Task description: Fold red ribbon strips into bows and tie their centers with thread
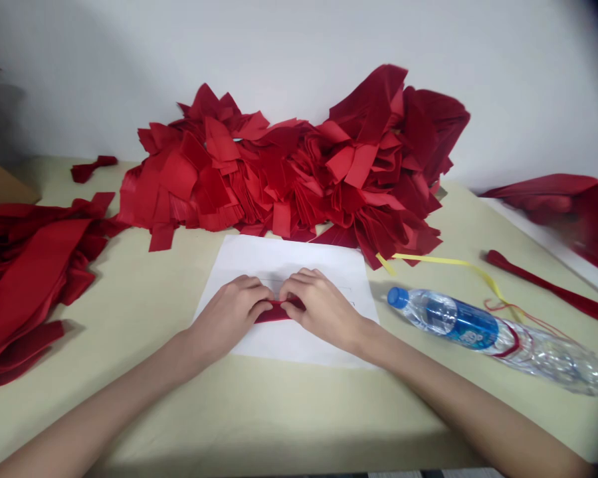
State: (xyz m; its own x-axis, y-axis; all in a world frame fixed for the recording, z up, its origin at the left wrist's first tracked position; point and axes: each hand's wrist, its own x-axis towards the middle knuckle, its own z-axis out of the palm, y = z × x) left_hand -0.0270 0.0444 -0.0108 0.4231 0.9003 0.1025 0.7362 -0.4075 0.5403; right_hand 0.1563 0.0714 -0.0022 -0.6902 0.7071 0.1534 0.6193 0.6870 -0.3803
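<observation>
Between my two hands lies a red fabric strip (273, 313), partly hidden by my fingers. My left hand (234, 309) pinches its upper edge between thumb and fingers from the left. From the right, my right hand (321, 309) pinches the same edge, its thumb close to the left thumb. Under both hands is a white sheet of paper (254, 252) with thin dark lines on it. Just beyond the sheet rises a large heap of red fabric pieces (289, 172), some of them overlapping its far edge.
At right, a clear plastic bottle (473, 325) with blue cap lies beside crumpled clear plastic (563, 362). A yellow ribbon (443, 259) runs behind it. Long red strips (44, 259) pile up at left, and more red fabric (578, 206) lies far right. A white wall (289, 53) stands behind.
</observation>
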